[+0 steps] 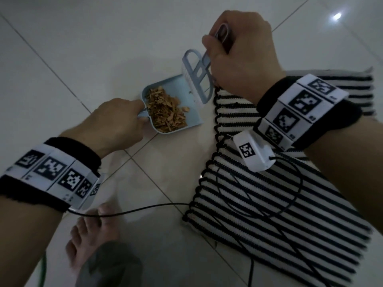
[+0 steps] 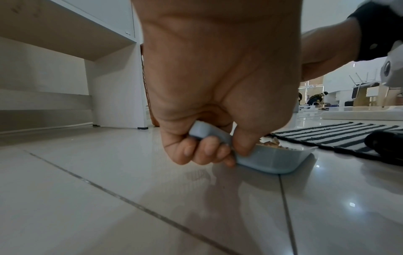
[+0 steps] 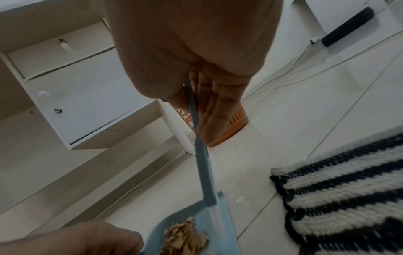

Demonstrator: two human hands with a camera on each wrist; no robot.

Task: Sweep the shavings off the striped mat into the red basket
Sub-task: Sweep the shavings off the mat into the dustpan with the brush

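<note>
Head view: shavings (image 1: pixel 165 109) in dustpan (image 1: pixel 194 88) between hands.

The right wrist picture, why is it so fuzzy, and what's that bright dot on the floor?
Right wrist view: the right hand sits too close to the lens, so it and the light blue plastic brush blur. Head view: the dot is lamp glare on the glossy white tiled floor.

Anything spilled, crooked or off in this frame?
Minor only: one stray shaving lies on the floor tile between dustpan and striped mat. The mat's near corner looks curled. The rest of the shavings sit inside the pan.
</note>
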